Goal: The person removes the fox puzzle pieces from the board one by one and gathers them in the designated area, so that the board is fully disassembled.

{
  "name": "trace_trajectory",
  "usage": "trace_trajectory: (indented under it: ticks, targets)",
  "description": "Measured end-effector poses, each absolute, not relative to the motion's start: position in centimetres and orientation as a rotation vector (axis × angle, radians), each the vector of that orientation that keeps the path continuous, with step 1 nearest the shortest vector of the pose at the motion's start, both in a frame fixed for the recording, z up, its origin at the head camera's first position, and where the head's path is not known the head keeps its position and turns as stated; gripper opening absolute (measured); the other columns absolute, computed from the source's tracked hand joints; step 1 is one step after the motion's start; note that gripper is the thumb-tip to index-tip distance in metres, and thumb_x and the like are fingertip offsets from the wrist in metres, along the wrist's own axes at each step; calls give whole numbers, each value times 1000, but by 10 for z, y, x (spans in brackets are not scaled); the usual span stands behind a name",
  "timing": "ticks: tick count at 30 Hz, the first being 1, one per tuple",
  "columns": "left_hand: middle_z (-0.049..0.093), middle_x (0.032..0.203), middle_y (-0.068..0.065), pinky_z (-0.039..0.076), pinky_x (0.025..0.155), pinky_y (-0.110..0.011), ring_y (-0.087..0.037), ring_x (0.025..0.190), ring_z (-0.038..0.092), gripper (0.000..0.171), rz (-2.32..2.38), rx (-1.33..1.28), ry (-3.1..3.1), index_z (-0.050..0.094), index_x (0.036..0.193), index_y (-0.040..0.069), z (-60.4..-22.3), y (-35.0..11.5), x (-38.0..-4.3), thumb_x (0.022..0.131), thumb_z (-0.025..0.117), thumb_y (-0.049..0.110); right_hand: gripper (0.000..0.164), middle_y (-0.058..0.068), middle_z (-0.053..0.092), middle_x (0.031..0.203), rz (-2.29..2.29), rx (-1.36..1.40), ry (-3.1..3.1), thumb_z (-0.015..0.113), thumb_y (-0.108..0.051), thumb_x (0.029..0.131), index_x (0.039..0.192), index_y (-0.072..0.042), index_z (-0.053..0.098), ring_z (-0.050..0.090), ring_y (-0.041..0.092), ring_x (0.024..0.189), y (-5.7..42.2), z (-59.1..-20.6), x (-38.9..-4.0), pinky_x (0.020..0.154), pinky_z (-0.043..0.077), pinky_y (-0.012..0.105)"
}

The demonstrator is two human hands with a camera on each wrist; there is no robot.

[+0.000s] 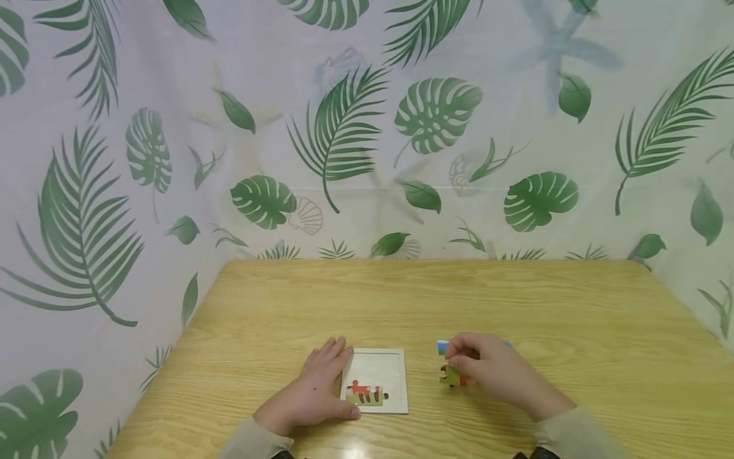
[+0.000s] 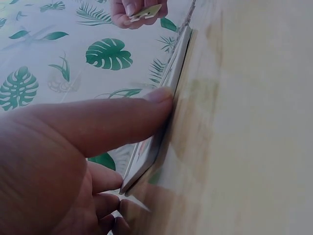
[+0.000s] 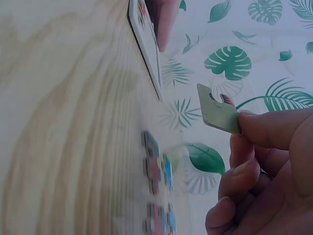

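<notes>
My left hand (image 1: 312, 389) rests along the left side of a pale square puzzle tray (image 1: 378, 368), its thumb (image 2: 122, 120) extended against the front edge. Joined puzzle pieces (image 1: 367, 396) with red, green and dark patches lie in the tray's lower left. To the right of the tray, my right hand (image 1: 496, 370) pinches a yellow-green puzzle piece (image 3: 217, 113) between thumb and fingers. The piece has a rounded notch and is held up above the table in the right wrist view. Loose puzzle pieces (image 3: 152, 161) lie below this hand, partly hidden by it in the head view.
The wooden table (image 1: 436, 299) reaches back to a white curtain (image 1: 355, 127) printed with green leaves. A blue puzzle piece (image 1: 442, 346) shows just beyond the right hand's fingers. More loose pieces (image 3: 159, 220) in red and blue lie close by.
</notes>
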State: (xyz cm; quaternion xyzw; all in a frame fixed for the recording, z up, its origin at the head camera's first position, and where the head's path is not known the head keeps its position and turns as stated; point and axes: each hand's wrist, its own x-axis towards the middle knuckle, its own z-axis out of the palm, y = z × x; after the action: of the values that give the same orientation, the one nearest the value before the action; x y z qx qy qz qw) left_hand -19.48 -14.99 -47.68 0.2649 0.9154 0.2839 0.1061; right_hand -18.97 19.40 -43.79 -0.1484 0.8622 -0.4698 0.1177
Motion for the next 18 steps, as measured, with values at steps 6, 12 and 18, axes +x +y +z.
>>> trace_trajectory:
  ticks: [6, 12, 18]
  targets:
    - [14, 165, -23, 2, 120, -58, -39, 153, 6, 111, 821, 782, 2694, 28, 157, -4, -475, -151, -195, 77, 83, 50, 13, 6, 63, 85, -1364, -396, 2532, 63, -21, 101, 104, -8, 66, 57, 22, 72, 218, -438, -185, 61, 50, 32]
    - [16, 165, -25, 4, 119, -60, -41, 152, 8, 112, 828, 784, 2694, 29, 156, -5, -473, -152, -194, 76, 84, 50, 15, 3, 66, 100, -1301, -376, 2580, 64, -24, 100, 103, -10, 67, 55, 21, 85, 239, -440, -180, 71, 48, 31]
    - [15, 165, -22, 4, 120, -58, -38, 153, 7, 111, 799, 770, 2707, 30, 157, -2, -477, -151, -196, 75, 83, 52, 13, 3, 64, 96, -1263, -389, 2585, 65, -24, 100, 99, -12, 67, 54, 20, 84, 253, -443, -177, 70, 48, 30]
